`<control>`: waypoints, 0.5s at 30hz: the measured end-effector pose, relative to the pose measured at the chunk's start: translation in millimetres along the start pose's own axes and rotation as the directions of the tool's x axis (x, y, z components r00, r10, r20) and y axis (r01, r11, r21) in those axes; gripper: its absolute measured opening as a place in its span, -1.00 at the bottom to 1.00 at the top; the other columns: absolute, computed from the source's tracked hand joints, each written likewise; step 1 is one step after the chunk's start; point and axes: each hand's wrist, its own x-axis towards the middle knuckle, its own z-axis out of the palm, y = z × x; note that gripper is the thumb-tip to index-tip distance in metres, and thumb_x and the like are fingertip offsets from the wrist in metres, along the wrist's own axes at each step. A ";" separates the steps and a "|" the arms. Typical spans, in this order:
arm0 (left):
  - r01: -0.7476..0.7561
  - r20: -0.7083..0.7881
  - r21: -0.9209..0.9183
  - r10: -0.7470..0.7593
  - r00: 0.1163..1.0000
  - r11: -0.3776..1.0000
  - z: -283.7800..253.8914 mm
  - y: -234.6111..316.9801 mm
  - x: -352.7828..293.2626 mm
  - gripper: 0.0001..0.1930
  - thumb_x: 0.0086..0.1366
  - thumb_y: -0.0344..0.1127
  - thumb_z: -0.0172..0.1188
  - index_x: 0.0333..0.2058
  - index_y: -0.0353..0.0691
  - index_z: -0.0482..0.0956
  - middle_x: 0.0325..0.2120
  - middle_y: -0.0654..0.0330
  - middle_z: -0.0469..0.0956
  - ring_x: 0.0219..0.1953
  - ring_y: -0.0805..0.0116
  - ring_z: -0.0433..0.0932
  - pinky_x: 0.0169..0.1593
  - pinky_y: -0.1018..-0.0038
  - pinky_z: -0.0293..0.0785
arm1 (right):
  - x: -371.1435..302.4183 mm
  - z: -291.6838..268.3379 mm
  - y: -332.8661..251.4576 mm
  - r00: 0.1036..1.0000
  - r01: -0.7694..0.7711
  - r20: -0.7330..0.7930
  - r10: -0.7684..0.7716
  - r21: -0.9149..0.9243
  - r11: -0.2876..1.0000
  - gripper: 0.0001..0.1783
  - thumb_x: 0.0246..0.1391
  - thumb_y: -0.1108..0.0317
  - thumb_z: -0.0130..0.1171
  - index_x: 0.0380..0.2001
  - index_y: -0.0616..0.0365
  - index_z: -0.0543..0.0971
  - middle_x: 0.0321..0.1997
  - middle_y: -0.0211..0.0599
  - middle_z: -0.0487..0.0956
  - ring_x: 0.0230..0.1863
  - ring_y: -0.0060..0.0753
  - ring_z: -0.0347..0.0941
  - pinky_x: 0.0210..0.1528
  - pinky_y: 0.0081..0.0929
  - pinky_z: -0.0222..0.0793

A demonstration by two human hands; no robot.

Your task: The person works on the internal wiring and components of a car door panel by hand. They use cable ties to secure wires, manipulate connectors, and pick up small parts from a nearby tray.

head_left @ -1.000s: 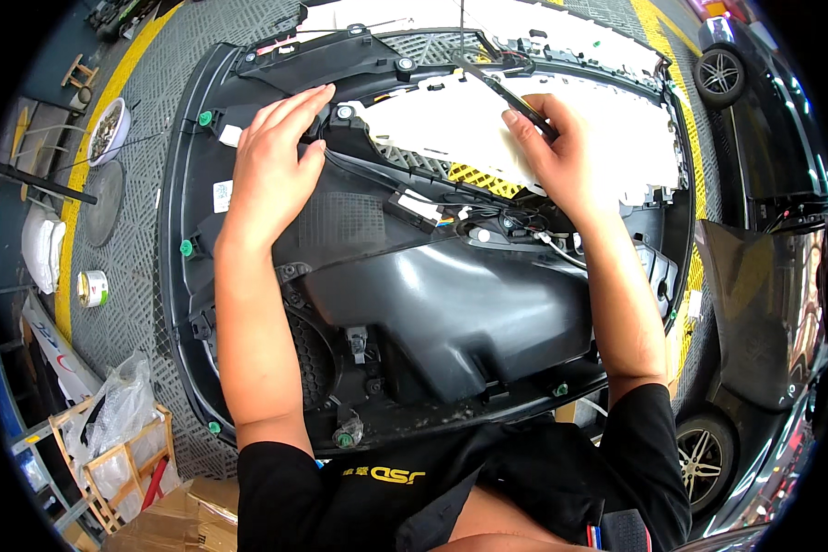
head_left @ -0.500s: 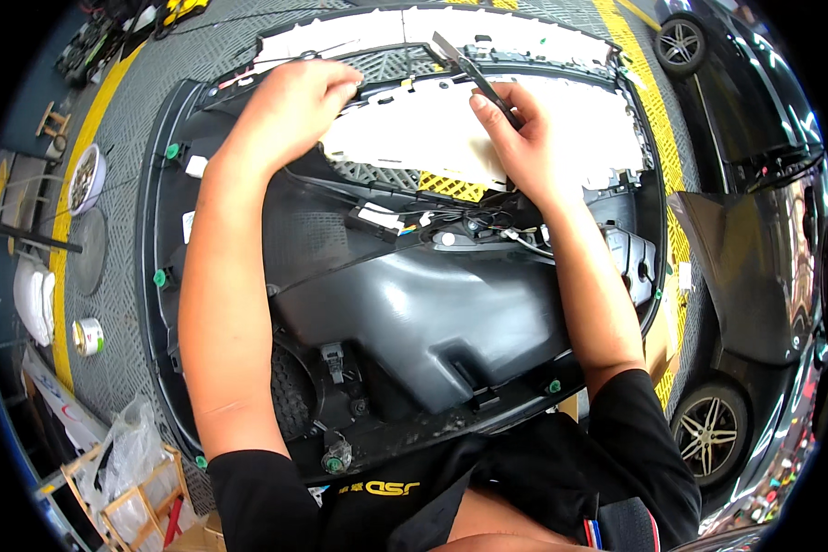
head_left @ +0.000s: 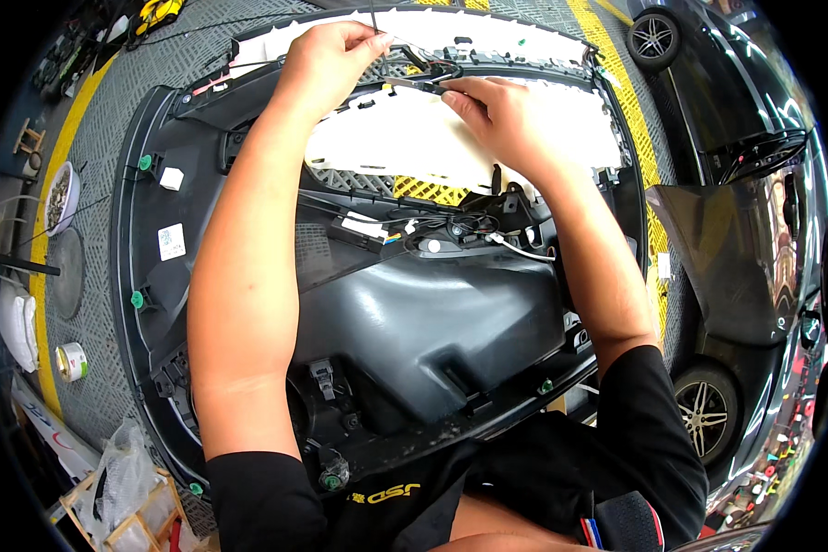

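Observation:
A large black car bumper [head_left: 414,313] lies in front of me with its inner side up. Over its far part, my left hand [head_left: 331,64] is closed, thumb and fingertips pinching a thin dark strip [head_left: 373,17] that sticks up from them. My right hand [head_left: 506,115] grips a utility knife [head_left: 428,87], its blade pointing left, just below the left fingertips. Beneath both hands is a white panel [head_left: 386,138] set in the bumper opening. Dark wiring [head_left: 460,225] with connectors runs across the bumper's middle.
A dark car with a silver-spoked wheel [head_left: 706,414] stands close on the right. To the left are a white bowl [head_left: 62,198] of small parts, a tin [head_left: 71,362] and a wooden crate [head_left: 143,524] with clear plastic. Grey floor grating [head_left: 110,138] has yellow strips.
My left hand has moved up and right and now pinches the thin strip. The knife has swung from pointing up to lying nearly level, blade to the left. The view has shifted slightly.

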 end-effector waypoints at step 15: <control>-0.119 -0.097 0.026 0.121 0.988 0.993 13.2 4.9 -15.2 -0.70 0.51 -0.16 0.24 -0.01 -0.25 0.75 -0.27 0.25 0.81 -0.22 0.53 0.70 -0.07 0.52 0.59 | 16.7 25.0 2.1 0.999 0.033 0.018 -0.033 0.023 0.999 -0.58 0.39 -0.05 0.13 -0.05 0.01 0.76 -0.25 -0.06 0.75 -0.18 0.08 0.70 -0.07 -0.05 0.60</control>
